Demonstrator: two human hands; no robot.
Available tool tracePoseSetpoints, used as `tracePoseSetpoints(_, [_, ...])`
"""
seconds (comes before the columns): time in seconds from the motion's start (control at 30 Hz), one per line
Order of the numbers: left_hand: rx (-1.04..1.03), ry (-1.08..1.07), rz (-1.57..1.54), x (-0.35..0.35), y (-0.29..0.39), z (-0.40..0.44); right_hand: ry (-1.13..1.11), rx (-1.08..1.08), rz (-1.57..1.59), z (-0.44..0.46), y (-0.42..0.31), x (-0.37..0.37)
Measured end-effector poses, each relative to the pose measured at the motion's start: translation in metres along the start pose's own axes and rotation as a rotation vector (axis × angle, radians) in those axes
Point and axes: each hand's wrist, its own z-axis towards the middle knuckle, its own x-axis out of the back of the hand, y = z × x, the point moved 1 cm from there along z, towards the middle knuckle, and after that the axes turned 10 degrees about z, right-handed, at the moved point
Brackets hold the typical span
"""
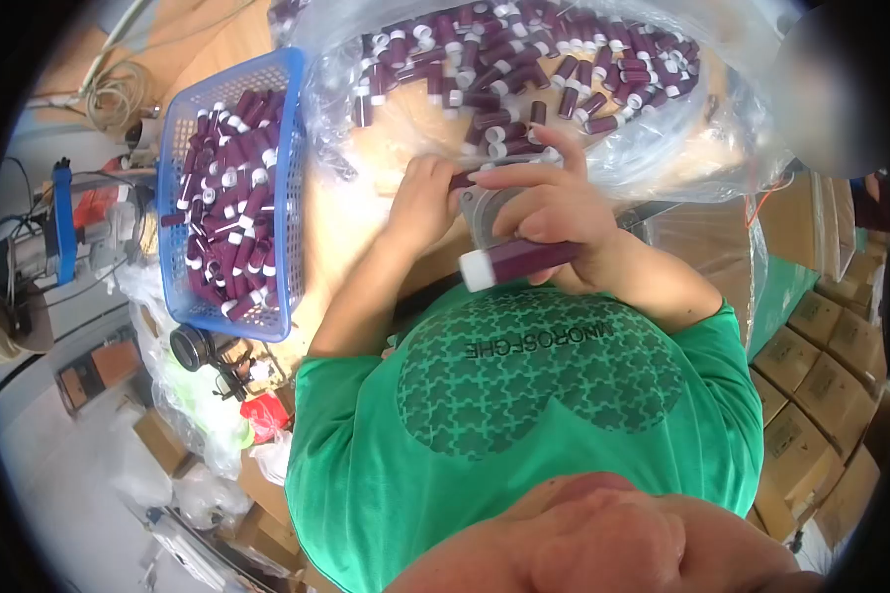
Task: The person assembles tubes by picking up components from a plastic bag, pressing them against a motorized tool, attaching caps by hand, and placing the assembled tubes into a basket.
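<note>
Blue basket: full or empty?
The basket is well filled: purple, white-ended tubes lie heaped across it; how deep, I cannot tell.

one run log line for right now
right hand: holds white-capped tube; left hand: fingertips at second tube; blue basket: tubes inside; clear plastic: around loose tubes

We had a light wood tabletop (331, 222) across the middle, w/ bright light falling on it. On the R side of the pic, brown cardboard boxes (806, 385) stood in rows, stacked up close together, w/ a green panel (783, 301) just beside them. Over on the L we had a pale grey floor (59, 474), approx. plain, plus equip. w/ a blue upright strip (64, 222) & a coiled cable (119, 94) nr the top. Clear plastic bags (208, 499) lay lower L, nr an open carton (158, 440). Outer edges were too dark/blurred for us to make out walls.
</note>
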Motion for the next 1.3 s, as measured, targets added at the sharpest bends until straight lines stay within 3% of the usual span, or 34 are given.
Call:
tracePoseSetpoints(0.07, [0.094, -0.054, -0.116, 0.005, -0.004, -0.004, -0.033, -0.014, 0.000, 0.002, -0.003, 0.005])
tracePoseSetpoints(0.1, [0.144, -0.080, -0.171, 0.008, -0.005, -0.008, 0.076, -0.052, 0.112, -0.004, 0.000, 0.003])
tracePoseSetpoints(0.17, [0.598, -0.126, -0.576, 0.035, -0.001, -0.007, 0.302, -0.142, 0.369, -0.015, 0.010, -0.004])
tracePoseSetpoints(0.23, [0.537, 0.146, -1.160, 0.062, 0.006, 0.000, 0.565, -0.190, 0.669, -0.019, 0.016, -0.005])
tracePoseSetpoints(0.3, [0.353, 0.160, -1.267, 0.093, 0.040, 0.008, 0.717, -0.295, 0.962, -0.026, 0.025, 0.022])
tracePoseSetpoints(0.4, [0.167, -0.126, -0.953, 0.117, 0.088, 0.017, 0.863, -0.297, 1.234, -0.052, 0.051, 0.069])
tracePoseSetpoints(0.43, [0.093, -0.219, -0.831, 0.118, 0.098, 0.021, 0.949, -0.327, 1.169, -0.061, 0.056, 0.079])
tracePoseSetpoints(0.5, [-0.031, -0.173, -0.615, 0.118, 0.103, 0.026, 1.052, -0.368, 1.066, -0.083, 0.070, 0.100])
tracePoseSetpoints(0.57, [-0.053, -0.147, -0.536, 0.113, 0.107, 0.027, 1.018, -0.491, 0.617, -0.097, 0.083, 0.116])
tracePoseSetpoints(0.6, [-0.011, -0.140, -0.565, 0.108, 0.109, 0.023, 0.935, -0.690, 0.163, -0.092, 0.082, 0.119])
tracePoseSetpoints(0.7, [-0.050, -0.074, -0.437, 0.109, 0.114, 0.027, 0.291, -0.635, -0.603, -0.082, 0.095, 0.119])
tracePoseSetpoints(0.83, [-0.092, 0.024, -0.366, 0.101, 0.116, 0.036, -0.311, -0.765, -0.936, -0.088, 0.130, 0.102])
tracePoseSetpoints(0.93, [0.294, 0.101, -0.948, 0.075, 0.104, 0.033, -0.288, -0.786, -0.840, -0.072, 0.113, 0.097])
tracePoseSetpoints(0.97, [0.301, 0.142, -1.014, 0.069, 0.088, 0.036, -0.263, -0.805, -0.804, -0.067, 0.105, 0.096])
tracePoseSetpoints(1.0, [0.310, 0.184, -1.079, 0.064, 0.062, 0.044, -0.103, -0.744, -0.611, -0.074, 0.106, 0.097])
tracePoseSetpoints(1.1, [0.393, 0.111, -0.507, 0.019, 0.017, 0.070, 0.398, -0.804, 0.125, -0.053, 0.058, 0.075])
tracePoseSetpoints(1.17, [0.292, 0.008, -0.055, -0.015, 0.005, 0.074, 0.491, -0.606, 0.314, -0.032, 0.013, 0.046])
tracePoseSetpoints(1.2, [0.201, -0.043, 0.124, -0.024, 0.005, 0.072, 0.415, -0.479, 0.269, -0.027, 0.006, 0.040])
tracePoseSetpoints(1.27, [0.293, -0.132, 0.068, -0.029, 0.004, 0.073, 0.278, -0.215, 0.195, -0.017, -0.009, 0.028])
tracePoseSetpoints(1.3, [0.339, -0.179, 0.038, -0.027, 0.007, 0.073, 0.185, -0.090, -0.016, -0.013, -0.012, 0.027])
